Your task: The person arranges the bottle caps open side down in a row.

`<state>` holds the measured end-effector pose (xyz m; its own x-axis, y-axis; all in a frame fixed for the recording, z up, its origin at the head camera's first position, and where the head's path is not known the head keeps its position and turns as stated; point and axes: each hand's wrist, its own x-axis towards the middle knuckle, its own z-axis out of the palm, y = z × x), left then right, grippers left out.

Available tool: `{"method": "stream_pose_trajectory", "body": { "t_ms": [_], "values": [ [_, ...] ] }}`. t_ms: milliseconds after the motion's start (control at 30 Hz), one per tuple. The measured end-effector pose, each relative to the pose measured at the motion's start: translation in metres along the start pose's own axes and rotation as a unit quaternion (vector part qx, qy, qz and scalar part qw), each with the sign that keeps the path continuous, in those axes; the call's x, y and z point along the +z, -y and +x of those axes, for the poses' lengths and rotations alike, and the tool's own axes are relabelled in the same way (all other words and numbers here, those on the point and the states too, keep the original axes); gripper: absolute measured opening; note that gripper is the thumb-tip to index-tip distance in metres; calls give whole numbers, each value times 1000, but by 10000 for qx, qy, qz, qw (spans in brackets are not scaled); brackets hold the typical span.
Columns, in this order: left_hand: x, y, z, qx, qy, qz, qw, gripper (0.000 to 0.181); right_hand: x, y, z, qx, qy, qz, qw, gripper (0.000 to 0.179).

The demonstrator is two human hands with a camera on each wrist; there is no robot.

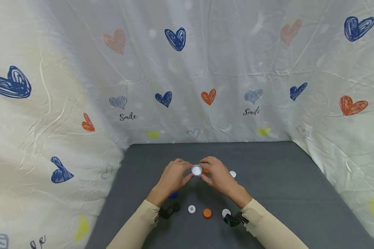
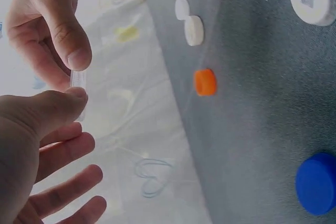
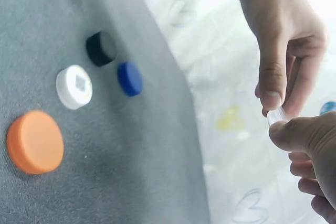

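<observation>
Both hands hold one clear, ribbed, round cap [image 1: 196, 169] up above the grey table, one at each side. My left hand [image 1: 173, 175] pinches its left edge between thumb and fingers, the other fingers spread in the left wrist view. Opposite it, my right hand [image 1: 219, 175] pinches the right edge. Seen edge-on, the cap [image 2: 78, 80] is a thin transparent band, its ends covered by the fingertips. Behind the right hand, an orange cap [image 1: 207, 171] is partly hidden.
On the grey table [image 1: 268, 193] lie a blue cap [image 3: 129, 78], a black cap [image 3: 101, 48], a white cap with a grey square [image 1: 191, 209] and an orange cap [image 1: 207, 213]. White caps [image 1: 233, 174] lie at the right. A heart-printed cloth [image 1: 187, 69] hangs around the table.
</observation>
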<state>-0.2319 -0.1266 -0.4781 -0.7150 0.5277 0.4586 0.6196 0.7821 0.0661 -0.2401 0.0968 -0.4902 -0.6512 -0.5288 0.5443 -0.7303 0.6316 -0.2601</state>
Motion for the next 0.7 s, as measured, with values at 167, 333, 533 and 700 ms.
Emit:
{"method": "stream_pose_trajectory", "body": {
  "t_ms": [167, 333, 533, 700],
  "values": [
    [-9, -4, -5, 155, -251, -276, 9992, 32, -12, 11, -6, -31, -212, 218, 9995, 38],
    [-10, -4, -14, 379, -428, -527, 9970, 33, -13, 18, -17, -62, -407, 412, 9983, 39],
    [-6, -5, -24, 648, -603, -696, 9936, 36, -8, 22, -30, -92, -549, 542, 9970, 42],
    [-5, -6, -27, 769, -613, -713, 9926, 36, -4, 22, -36, -163, -625, 565, 9963, 45]
  ]
}}
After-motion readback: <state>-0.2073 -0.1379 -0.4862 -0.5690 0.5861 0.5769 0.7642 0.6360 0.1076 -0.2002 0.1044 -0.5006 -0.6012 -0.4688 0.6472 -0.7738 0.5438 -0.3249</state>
